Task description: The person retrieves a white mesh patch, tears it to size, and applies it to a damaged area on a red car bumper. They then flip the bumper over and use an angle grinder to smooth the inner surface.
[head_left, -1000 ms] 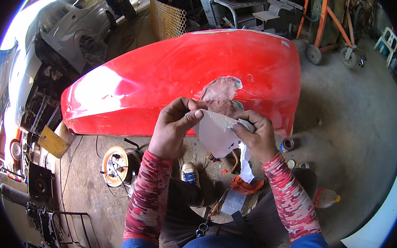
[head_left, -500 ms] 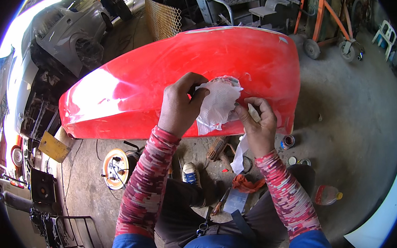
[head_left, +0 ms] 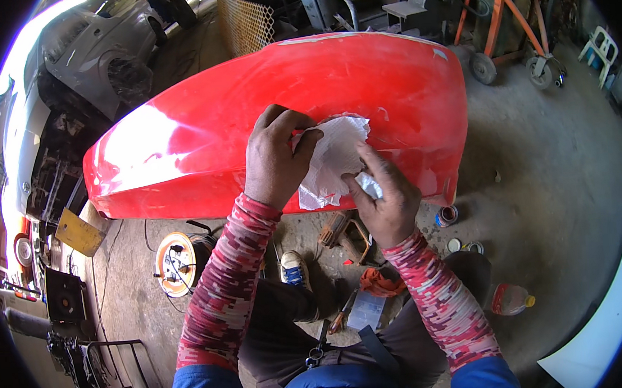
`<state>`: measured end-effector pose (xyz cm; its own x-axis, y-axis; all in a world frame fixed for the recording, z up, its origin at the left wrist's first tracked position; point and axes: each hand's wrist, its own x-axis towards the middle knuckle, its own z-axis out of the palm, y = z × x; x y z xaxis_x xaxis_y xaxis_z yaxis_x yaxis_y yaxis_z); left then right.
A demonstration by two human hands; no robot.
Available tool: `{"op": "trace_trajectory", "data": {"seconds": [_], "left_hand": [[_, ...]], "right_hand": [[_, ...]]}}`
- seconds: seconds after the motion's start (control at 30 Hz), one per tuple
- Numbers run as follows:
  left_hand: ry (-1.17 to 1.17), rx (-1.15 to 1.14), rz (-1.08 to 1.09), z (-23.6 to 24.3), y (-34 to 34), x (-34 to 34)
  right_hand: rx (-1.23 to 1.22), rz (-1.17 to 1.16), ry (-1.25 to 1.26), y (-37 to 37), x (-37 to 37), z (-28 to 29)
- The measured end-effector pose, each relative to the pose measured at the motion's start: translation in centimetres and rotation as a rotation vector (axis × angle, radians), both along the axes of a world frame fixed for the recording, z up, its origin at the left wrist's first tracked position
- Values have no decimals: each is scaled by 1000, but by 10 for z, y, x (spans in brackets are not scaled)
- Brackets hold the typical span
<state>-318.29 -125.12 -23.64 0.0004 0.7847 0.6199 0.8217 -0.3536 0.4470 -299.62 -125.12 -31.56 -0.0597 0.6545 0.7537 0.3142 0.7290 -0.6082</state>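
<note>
A large glossy red body panel (head_left: 213,129), shaped like a car bumper, lies across the view in front of me. On its middle right part sits a crinkled white sheet (head_left: 331,153) with torn edges. I cannot tell whether it is paper or cloth. My left hand (head_left: 277,159) pinches the sheet's left edge between thumb and fingers. Over the lower right edge, my right hand (head_left: 387,201) has its thumb and index finger at the sheet. A folded white piece (head_left: 369,185) shows beneath its fingers, partly hidden.
On the floor are an orange-and-white cable reel (head_left: 177,263), a heat-gun-like tool (head_left: 337,232), an orange cloth (head_left: 382,283), an open can (head_left: 447,215) and a plastic bottle (head_left: 512,299). Orange wheeled stands (head_left: 501,26) are at back right, a grey car (head_left: 92,58) at back left.
My right hand has moved left and turned palm down over the sheet. The white strip that hung below it no longer shows. My left hand keeps its pinch. The view has shifted slightly.
</note>
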Motion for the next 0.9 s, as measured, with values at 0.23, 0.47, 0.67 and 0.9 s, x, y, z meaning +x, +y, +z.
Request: {"op": "trace_trajectory", "data": {"seconds": [0.23,0.47,0.67,0.9], "left_hand": [[63,98,41,-8,6,3],[70,75,100,-10,9,5],[211,389,169,-7,0,11],[629,63,-54,-29,-24,7]], "right_hand": [[-75,-85,-253,7,-10,0],[-92,-129,-301,8,-9,3],[-140,-132,-335,8,-5,4],[-112,-109,-299,14,-5,0]]}}
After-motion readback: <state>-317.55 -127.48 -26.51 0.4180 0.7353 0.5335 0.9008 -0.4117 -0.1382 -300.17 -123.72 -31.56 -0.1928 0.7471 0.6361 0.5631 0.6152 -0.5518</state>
